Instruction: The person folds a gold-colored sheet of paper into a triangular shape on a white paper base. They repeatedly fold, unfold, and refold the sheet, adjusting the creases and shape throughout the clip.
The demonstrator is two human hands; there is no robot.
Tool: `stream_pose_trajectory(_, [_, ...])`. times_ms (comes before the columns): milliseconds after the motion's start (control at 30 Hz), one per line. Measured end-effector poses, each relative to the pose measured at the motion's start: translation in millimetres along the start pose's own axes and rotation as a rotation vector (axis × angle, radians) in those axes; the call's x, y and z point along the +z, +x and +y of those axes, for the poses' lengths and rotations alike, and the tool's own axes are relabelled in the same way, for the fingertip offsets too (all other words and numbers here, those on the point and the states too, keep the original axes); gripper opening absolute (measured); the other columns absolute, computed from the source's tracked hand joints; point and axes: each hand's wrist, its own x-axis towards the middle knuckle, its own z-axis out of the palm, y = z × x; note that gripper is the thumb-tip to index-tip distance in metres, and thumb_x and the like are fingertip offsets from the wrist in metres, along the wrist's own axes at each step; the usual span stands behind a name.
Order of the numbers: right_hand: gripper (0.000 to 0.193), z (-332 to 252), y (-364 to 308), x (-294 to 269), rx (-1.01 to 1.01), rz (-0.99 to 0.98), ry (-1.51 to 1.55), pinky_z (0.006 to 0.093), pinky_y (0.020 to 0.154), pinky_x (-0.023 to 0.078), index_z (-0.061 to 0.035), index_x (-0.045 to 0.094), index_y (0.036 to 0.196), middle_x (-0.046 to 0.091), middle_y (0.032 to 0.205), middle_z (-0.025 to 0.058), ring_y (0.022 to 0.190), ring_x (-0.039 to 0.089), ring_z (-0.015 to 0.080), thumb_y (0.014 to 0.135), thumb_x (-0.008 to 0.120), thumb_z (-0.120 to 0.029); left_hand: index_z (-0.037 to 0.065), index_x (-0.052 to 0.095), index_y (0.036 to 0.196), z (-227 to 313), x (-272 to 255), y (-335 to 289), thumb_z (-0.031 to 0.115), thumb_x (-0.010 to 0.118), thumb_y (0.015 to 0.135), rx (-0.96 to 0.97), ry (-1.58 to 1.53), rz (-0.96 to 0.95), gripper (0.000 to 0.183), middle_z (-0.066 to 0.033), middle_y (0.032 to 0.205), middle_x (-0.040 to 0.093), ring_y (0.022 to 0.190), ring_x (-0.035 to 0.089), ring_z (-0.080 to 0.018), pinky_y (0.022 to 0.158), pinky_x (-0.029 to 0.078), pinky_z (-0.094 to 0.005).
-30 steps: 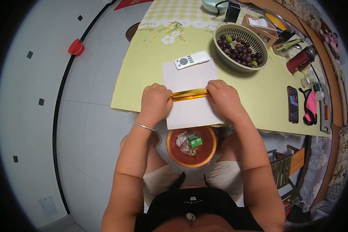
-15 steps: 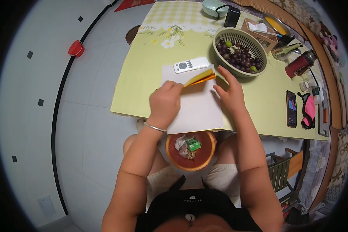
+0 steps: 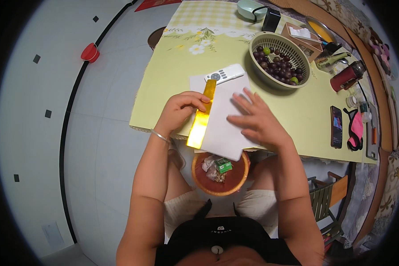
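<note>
A sheet of paper (image 3: 226, 119), white with a shiny gold band (image 3: 199, 128) along its left edge, lies slanted at the table's near edge, its lower corner sticking out past it. My left hand (image 3: 181, 108) grips it at the gold band, fingertips on the gold; the thumb is mostly hidden. Over the white part, my right hand (image 3: 261, 117) is open with fingers spread, slightly blurred, and holds nothing. More pale paper shows beneath the sheet. A white remote control (image 3: 226, 74) rests at the sheet's far end.
A basket (image 3: 303, 57) of dark grapes stands at the far right. A phone (image 3: 336, 126), a pink and black mask (image 3: 354, 128) and a red flask (image 3: 348, 76) are along the right side. Below the edge, between my knees, sits a bin (image 3: 243, 184) with rubbish.
The gold-backed piece, earlier seen edge-on in my left hand, now lies flatter with its gold band showing. My right hand has moved down and left over the paper.
</note>
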Motion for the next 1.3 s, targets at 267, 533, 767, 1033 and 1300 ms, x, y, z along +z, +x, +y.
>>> stream_pose_trajectory(267, [0.050, -13.7, -7.6, 4.2, 0.060, -0.150, -0.043, 0.0498, 0.113, 0.039, -0.0116, 0.067, 0.130, 0.053, 0.151, 0.0111, 0.142, 0.045, 0.0360, 0.080, 0.066, -0.010, 0.001, 0.073, 0.107, 31.4, 24.8, -16.6, 0.028, 0.087, 0.070, 0.263, 0.968, -0.015, 0.048, -0.0170, 0.122, 0.067, 0.122, 0.058, -0.0379, 0.107, 0.045, -0.0470])
stream_pose_trajectory(533, [0.057, -22.2, -5.8, 1.3, 0.105, -0.186, -0.025, 0.0494, 0.115, 0.037, -0.0101, 0.064, 0.133, 0.052, 0.151, 0.0119, 0.142, 0.044, 0.0355, 0.078, 0.076, -0.019, 0.000, 0.065, 0.114, 40.5, 121.7, -58.4, 0.024, 0.079, 0.070, 0.358, 1.077, -0.190, 0.052, -0.0196, 0.122, 0.064, 0.097, 0.063, -0.0319, 0.083, 0.049, -0.0420])
stream_pose_trajectory(767, [0.052, -15.5, -16.6, -5.6, 0.046, -0.122, -0.035, 0.0494, 0.121, 0.032, -0.0093, 0.068, 0.125, 0.053, 0.152, 0.0110, 0.146, 0.040, 0.0345, 0.076, 0.081, -0.019, 0.006, 0.074, 0.100, 26.2, 104.6, -71.1, -0.003, 0.067, 0.077, 0.261, 0.629, 0.054, 0.025, -0.0098, 0.099, 0.076, 0.087, 0.072, -0.0283, 0.076, 0.058, -0.0383])
stream_pose_trajectory(1033, [0.014, -12.9, -18.3, -15.0, 0.028, -0.141, 0.138, 0.0450, 0.110, 0.045, -0.0053, 0.076, 0.088, 0.065, 0.136, 0.0134, 0.134, 0.054, 0.0348, 0.079, 0.075, -0.016, 0.003, 0.070, 0.094, 26.2, 61.1, -72.3, -0.001, 0.067, 0.084, 0.073, 0.469, 0.061, 0.011, -0.0159, 0.118, 0.074, 0.115, 0.069, -0.0328, 0.098, 0.055, -0.0385])
stream_pose_trajectory(1300, [0.014, 2.0, -8.9, -5.1, 0.053, 0.010, 0.271, 0.0436, 0.104, 0.047, -0.0030, 0.073, 0.087, 0.064, 0.137, 0.0176, 0.127, 0.057, 0.0374, 0.084, 0.073, -0.017, 0.003, 0.066, 0.091, 11.5, 47.8, -67.0, 0.007, 0.068, 0.084, -0.020, 0.495, 0.133, 0.008, -0.0244, 0.139, 0.060, 0.121, 0.062, -0.0405, 0.101, 0.050, -0.0426])
